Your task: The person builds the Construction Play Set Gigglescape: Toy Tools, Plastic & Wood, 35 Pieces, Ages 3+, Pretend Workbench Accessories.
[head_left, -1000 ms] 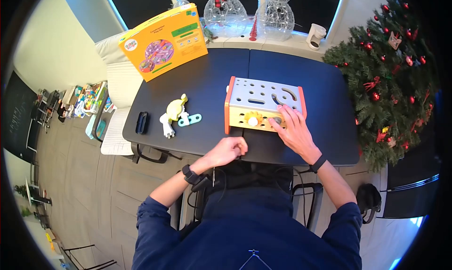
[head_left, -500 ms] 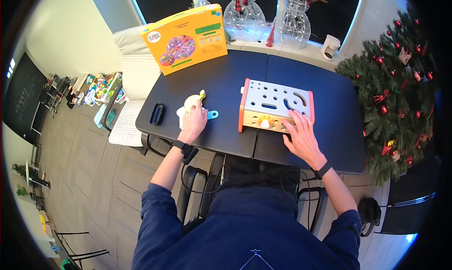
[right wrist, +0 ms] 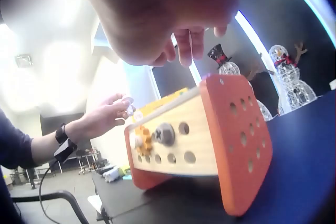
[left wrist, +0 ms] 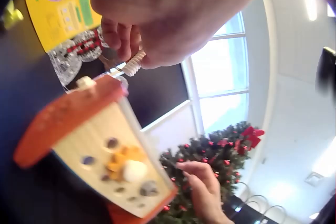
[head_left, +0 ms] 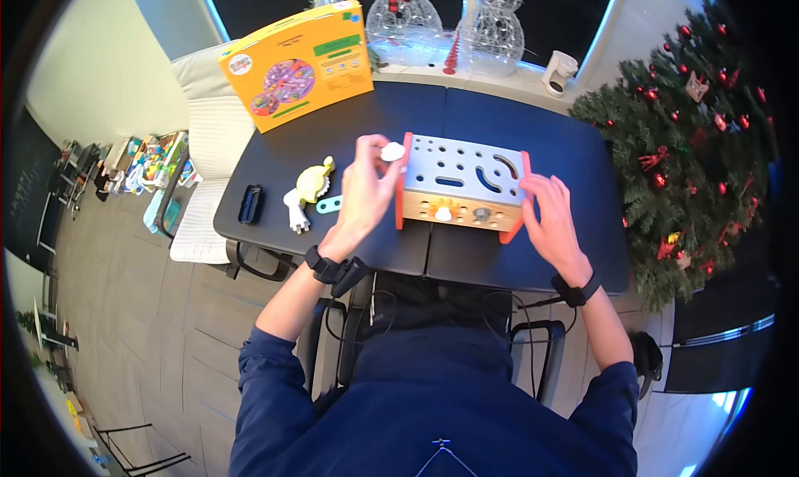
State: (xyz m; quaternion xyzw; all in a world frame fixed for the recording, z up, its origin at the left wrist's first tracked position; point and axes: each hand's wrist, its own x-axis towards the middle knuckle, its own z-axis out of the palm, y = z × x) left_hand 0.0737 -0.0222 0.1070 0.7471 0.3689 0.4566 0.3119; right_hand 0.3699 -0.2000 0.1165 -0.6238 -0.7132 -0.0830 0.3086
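A toy workbench stands on the table, with a grey perforated top, a wooden front and red-orange end panels. On its front sit a yellow gear with a white bolt head at its centre and a grey bolt. My left hand pinches a white toy bolt just above the bench's left end; its ridged shaft shows in the left wrist view. At the right end panel, my right hand has its relaxed fingers near the top edge. Left of the bench lie yellow and white toy pieces and a teal strip.
A small black tray lies near the table's left edge. Behind it stands a yellow play-set box. Beyond the far edge are wire snowmen, and a decorated Christmas tree rises to the right.
My left hand went from the front edge to the loose toy pieces, then to the bench's left end with the white bolt. My right hand moved from the front grey bolt to the right end.
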